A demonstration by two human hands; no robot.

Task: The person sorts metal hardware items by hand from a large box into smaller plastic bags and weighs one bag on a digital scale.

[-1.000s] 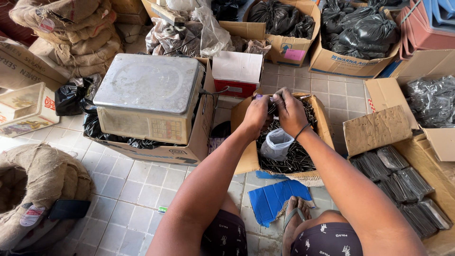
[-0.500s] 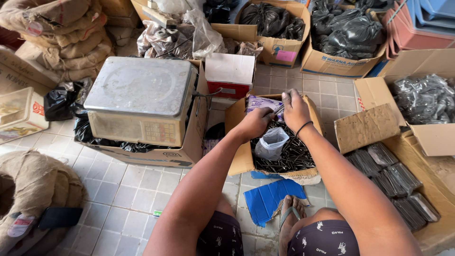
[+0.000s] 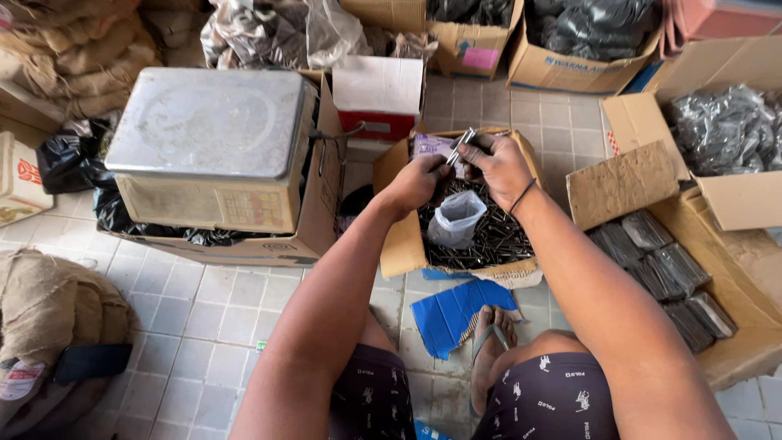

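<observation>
While I look down, both hands work over a box of nails on the tiled floor.

From the left I see burlap sacks (image 3: 49,310) on the pale tiles, then a metal weighing scale (image 3: 208,147) sitting in an open carton (image 3: 322,212). At centre, my left hand (image 3: 419,181) and right hand (image 3: 501,167) are closed together on a small bunch of nails (image 3: 459,147), held above the cardboard box (image 3: 399,236) of dark, thin, loose nails, where a clear plastic bag (image 3: 456,218) stands open. Blue cardboard (image 3: 456,314) lies below. To the right, cartons hold bagged dark packets (image 3: 664,265).
</observation>
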